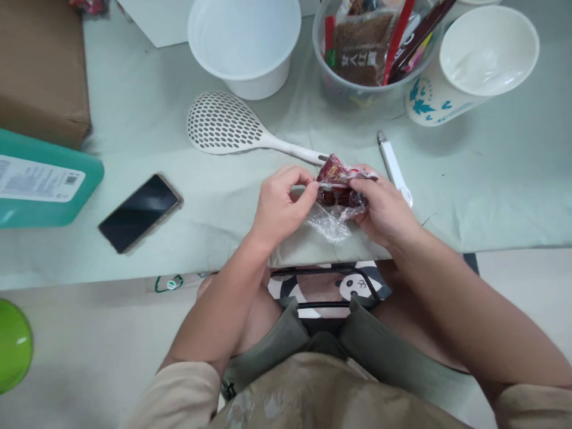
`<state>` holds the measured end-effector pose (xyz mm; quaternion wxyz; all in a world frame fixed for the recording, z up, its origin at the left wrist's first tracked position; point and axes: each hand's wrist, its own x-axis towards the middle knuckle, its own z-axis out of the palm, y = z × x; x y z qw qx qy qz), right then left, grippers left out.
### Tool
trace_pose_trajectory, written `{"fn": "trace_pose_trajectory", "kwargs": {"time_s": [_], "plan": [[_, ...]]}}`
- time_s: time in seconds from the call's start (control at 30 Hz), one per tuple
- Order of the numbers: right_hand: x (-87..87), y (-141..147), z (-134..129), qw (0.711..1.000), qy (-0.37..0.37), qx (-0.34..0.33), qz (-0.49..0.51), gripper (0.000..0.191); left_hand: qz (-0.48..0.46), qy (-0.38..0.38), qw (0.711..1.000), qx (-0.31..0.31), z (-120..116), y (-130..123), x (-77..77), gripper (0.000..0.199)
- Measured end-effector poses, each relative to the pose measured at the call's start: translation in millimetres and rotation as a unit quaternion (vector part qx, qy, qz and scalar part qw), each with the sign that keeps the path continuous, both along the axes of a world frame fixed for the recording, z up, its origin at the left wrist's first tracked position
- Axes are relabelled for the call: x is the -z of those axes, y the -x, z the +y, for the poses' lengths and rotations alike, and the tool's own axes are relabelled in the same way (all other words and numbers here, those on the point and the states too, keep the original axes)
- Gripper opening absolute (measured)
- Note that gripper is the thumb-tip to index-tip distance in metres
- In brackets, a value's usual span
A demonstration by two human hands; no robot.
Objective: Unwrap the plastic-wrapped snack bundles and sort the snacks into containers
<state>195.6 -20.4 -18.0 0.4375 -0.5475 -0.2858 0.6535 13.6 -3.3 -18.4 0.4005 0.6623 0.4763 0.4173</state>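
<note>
Between my hands, above the table's front edge, is a small dark red packet (333,171) with gold marks, partly inside crinkled clear plastic wrap (331,223). My left hand (286,199) pinches the wrap at the packet's left side, thumb against forefinger. On the other side my right hand (379,205) grips the packet and wrap, its fingers partly hidden. A white slotted skimmer (227,125) lies just beyond, its handle end close behind the packet. To the right of my right hand rests a small white-handled tool (393,167) with a metal tip.
A black phone (139,213) lies at left, near a green container (44,179) and a brown box (40,71). Along the back stand a white tub (254,86), a clear bowl (339,89) of snack packets and a tilted paper cup (429,110). A panda-print item (322,286) is below the edge.
</note>
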Motion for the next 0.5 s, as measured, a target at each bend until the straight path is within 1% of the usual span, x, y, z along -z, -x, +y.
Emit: {"fn": "trace_pose_trajectory", "kwargs": {"time_s": [0.13, 0.23, 0.3, 0.37, 0.5], "plan": [[-1.6, -4.9, -1.6, 0.998, 0.003, -0.060, -0.003, 0.029, -0.020, 0.024, 0.999, -0.014, -5.9, 7.8, 3.1, 0.021], [-2.7, -8.5, -2.1, 0.998, 0.002, -0.067, -0.021, 0.030, -0.044, 0.043, 0.997, -0.043, -9.5, 10.0, 4.6, 0.026], [-3.8, -10.6, -2.8, 0.997, -0.009, -0.071, -0.043, 0.025, -0.058, 0.046, 0.996, -0.058, -10.4, 9.7, 5.5, 0.030], [-4.8, -12.5, -3.6, 0.991, -0.028, -0.094, -0.088, 0.019, -0.071, 0.042, 0.994, -0.071, -9.9, 8.6, 6.8, 0.032], [-4.1, -17.4, -4.9, 0.963, -0.091, -0.153, -0.201, 0.022, -0.086, 0.029, 0.992, -0.086, -6.4, 6.4, 8.6, 0.031]]}}
